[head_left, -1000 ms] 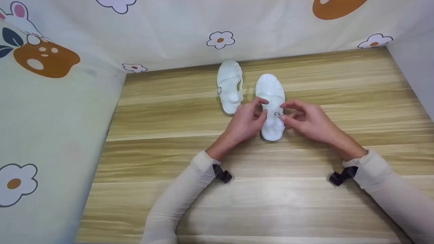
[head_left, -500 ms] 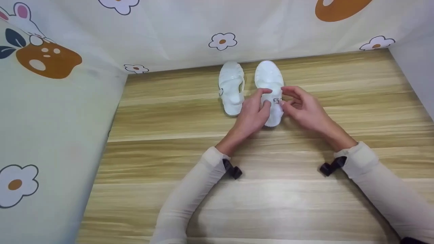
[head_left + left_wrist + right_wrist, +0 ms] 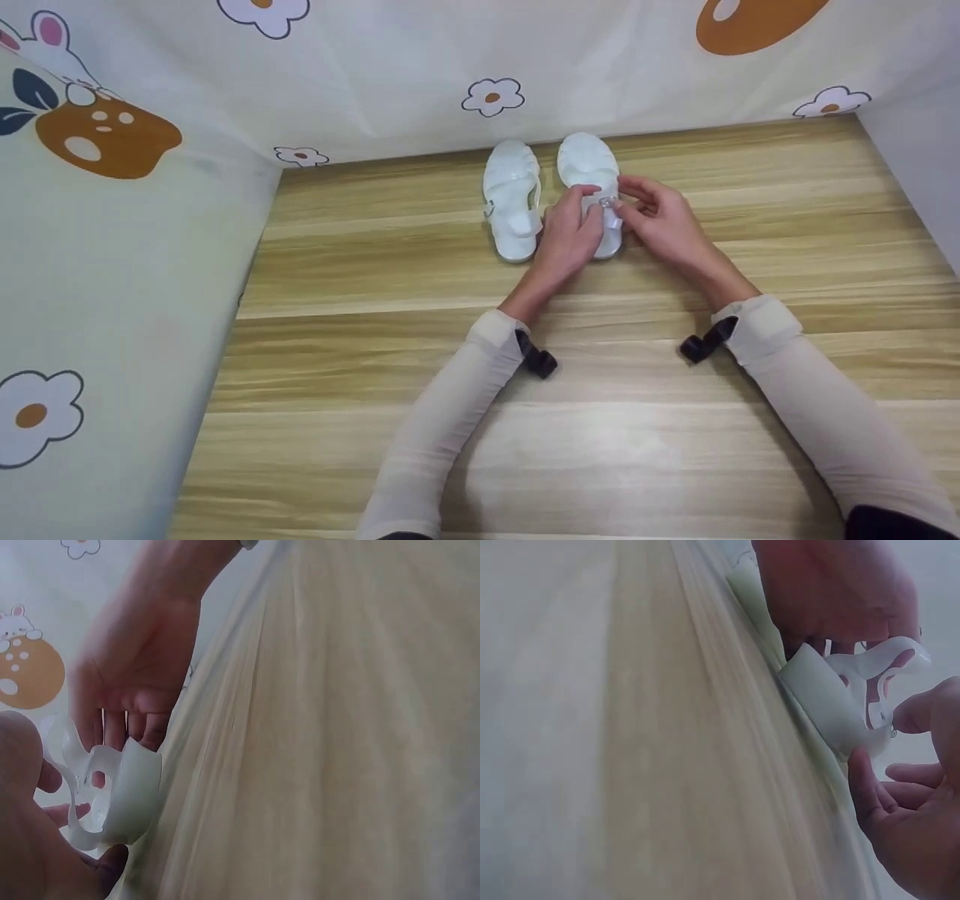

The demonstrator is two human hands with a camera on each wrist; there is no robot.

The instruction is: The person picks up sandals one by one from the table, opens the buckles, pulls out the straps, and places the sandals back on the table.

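Note:
Two white sandals stand side by side at the far edge of the wooden surface. The right sandal (image 3: pixel 588 159) lies between both hands, its toe toward the patterned wall. My left hand (image 3: pixel 568 236) holds its left side with curled fingers. On the other side, my right hand (image 3: pixel 666 225) grips the edge near a small shiny buckle (image 3: pixel 607 202). The wrist views show the heel of this sandal (image 3: pixel 136 791) from behind, with fingers on both sides of it. Next to my left hand stands the other sandal (image 3: pixel 510 180), untouched; the hand partly covers the held one.
A pale wall covering (image 3: pixel 390 82) with flowers and orange fruit rises behind the sandals and along the left. Wood-grain surface (image 3: pixel 600 435) spreads in front of them. A plain pale wall (image 3: pixel 919 180) borders the right side.
Both hands have moved the right sandal away from the person, toward the back wall. It now stands level with the other sandal, which has stayed in place.

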